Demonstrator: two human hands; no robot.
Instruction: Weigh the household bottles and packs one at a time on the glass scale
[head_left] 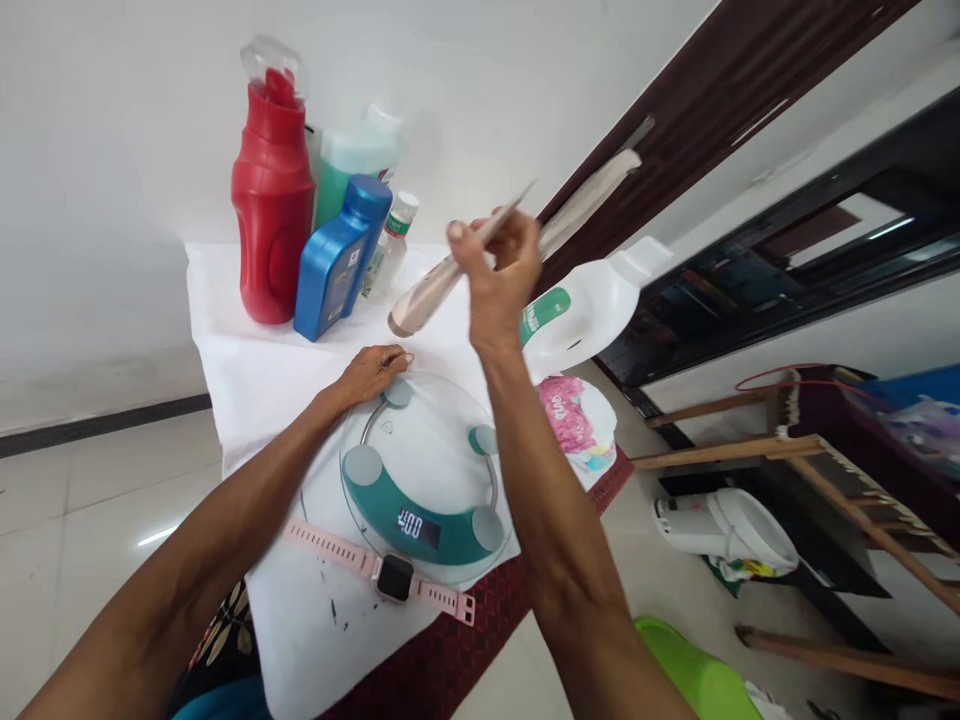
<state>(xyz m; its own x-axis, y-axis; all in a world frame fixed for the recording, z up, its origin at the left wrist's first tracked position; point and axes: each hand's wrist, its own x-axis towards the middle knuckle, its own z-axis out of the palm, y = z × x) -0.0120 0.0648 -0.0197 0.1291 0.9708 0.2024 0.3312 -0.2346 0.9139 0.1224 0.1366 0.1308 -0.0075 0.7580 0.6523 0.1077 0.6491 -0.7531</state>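
Note:
Above the far edge of a round glass bathroom scale [442, 400], my right hand [502, 275] is closed around a slim pale pink squeeze tube [435, 292]. The tube is tilted, its wider dark-capped end low and its flat end up. My left hand [373, 373] lies palm down at the scale's far left edge, its fingers resting out by the white cloth [262, 375]. The scale has teal panels, and its lit display [417, 528] appears to read zero. A pink-strapped smartwatch [394, 578] lies flat along the scale's near side.
At the back left stand a red bottle [274, 200], a blue bottle [341, 265], a green-liquid bottle [341, 165] and a small clear bottle [386, 250]. A white jug-like bottle [581, 310] and a pink-printed pack [574, 420] sit right. A white bucket [739, 530] stands on the floor.

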